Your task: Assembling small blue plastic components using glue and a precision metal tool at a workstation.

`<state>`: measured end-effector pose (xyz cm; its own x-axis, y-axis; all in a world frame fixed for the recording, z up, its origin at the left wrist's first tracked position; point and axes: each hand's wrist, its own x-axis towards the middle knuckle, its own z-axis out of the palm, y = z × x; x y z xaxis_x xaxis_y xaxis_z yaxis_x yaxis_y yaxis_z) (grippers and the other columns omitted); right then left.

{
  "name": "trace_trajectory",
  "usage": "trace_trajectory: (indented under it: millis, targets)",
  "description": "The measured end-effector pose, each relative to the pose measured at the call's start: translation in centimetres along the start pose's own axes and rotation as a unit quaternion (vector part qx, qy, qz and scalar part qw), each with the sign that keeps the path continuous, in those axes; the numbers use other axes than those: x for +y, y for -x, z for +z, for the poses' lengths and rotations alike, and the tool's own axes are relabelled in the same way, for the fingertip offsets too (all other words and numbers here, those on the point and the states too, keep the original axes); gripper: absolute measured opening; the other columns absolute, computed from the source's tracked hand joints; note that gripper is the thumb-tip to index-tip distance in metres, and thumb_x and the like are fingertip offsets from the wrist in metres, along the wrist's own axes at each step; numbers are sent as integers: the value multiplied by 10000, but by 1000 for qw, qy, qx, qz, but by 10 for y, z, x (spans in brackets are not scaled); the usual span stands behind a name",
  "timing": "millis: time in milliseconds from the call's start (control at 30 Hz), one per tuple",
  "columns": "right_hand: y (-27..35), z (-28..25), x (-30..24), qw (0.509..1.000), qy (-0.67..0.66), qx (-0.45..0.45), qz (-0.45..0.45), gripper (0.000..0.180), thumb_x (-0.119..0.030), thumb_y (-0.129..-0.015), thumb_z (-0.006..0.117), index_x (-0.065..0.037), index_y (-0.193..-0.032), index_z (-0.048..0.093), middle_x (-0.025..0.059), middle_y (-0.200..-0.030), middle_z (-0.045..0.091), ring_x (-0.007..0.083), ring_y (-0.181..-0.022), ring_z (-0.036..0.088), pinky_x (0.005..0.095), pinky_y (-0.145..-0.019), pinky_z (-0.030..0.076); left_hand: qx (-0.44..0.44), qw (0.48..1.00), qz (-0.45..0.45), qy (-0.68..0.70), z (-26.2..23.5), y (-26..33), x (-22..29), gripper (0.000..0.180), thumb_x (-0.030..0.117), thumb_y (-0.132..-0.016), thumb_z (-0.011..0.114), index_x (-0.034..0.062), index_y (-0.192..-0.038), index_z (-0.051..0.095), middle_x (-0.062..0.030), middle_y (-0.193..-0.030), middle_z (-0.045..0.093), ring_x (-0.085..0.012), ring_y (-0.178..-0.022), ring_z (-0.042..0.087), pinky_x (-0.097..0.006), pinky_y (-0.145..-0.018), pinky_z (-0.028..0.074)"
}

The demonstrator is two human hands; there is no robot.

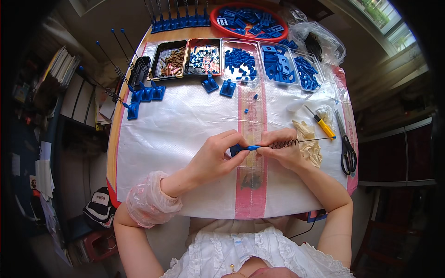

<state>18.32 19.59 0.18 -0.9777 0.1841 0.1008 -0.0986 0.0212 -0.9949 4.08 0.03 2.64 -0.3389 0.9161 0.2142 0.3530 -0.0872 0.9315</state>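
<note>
Over the middle of the table, my left hand [217,155] is closed on a small blue plastic base [235,149], pinching it between thumb and fingers. A blue tapered sleeve [253,148] joins that base to a black coil spring wire [285,144]. My right hand [286,150] pinches the wire near the sleeve, and the wire sticks out to the right, ending in a small blue tip [334,137]. My fingers partly hide the joint. Two loose blue bases [227,88] sit beyond my hands, and two small blue caps [255,96] lie nearer.
Trays of brass screws [172,61], nuts [202,59], blue caps [239,60] and blue parts [278,65] line the back. A red basin [214,21] holds more. Upright spring assemblies [133,110] stand left. Scissors [348,160], a yellow-handled screwdriver [324,127] and cream gloves [309,148] lie right.
</note>
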Motion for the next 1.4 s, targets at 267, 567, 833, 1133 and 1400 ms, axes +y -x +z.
trace_trajectory:
  millis: [267, 567, 833, 1133, 1400]
  targets:
    - [-1, 0, -3, 1000, 12, -4, -4, 74, 70, -837, 753, 62, -910, 744, 98, -816, 722, 128, -740, 687, 237, -649, 530, 4, 1000, 0, 5, 0, 0, -1, 94, 28, -896, 703, -9, -978, 674, -59, -862, 657, -102, -763, 663, -223, -539, 523]
    - [0, 3, 1, 999, -25, 20, 22, 85, 52, -861, 740, 58, -946, 743, 101, -855, 735, 128, -768, 696, 228, -675, 545, 23, 1000, -5, 1, 0, 1, -5, 90, 20, -885, 711, -8, -961, 674, -55, -838, 650, -93, -720, 625, -222, -544, 496]
    - [1, 2, 0, 999, -28, 7, -14, 85, 64, -868, 719, 55, -950, 741, 116, -852, 731, 139, -750, 693, 240, -667, 536, 18, 1000, 1, -3, 0, 0, -3, 94, 21, -886, 716, 1, -971, 681, -51, -862, 640, -104, -751, 645, -223, -549, 503]
    - [0, 2, 3, 998, 10, 4, -68, 127, 57, -855, 739, 28, -978, 755, 97, -847, 729, 123, -732, 674, 246, -645, 513, 51, 997, 45, -37, 3, 2, -10, 121, 18, -849, 757, 15, -955, 699, -58, -890, 650, -132, -753, 671, -257, -590, 535]
    - [2, 11, -4, 990, 110, 36, -78, 159, 49, -792, 792, -21, -935, 788, 33, -750, 701, 79, -653, 573, 244, -565, 418, 147, 942, 168, -252, 8, 2, -1, 178, 56, -724, 835, 92, -866, 734, -31, -896, 695, -188, -725, 679, -286, -581, 543]
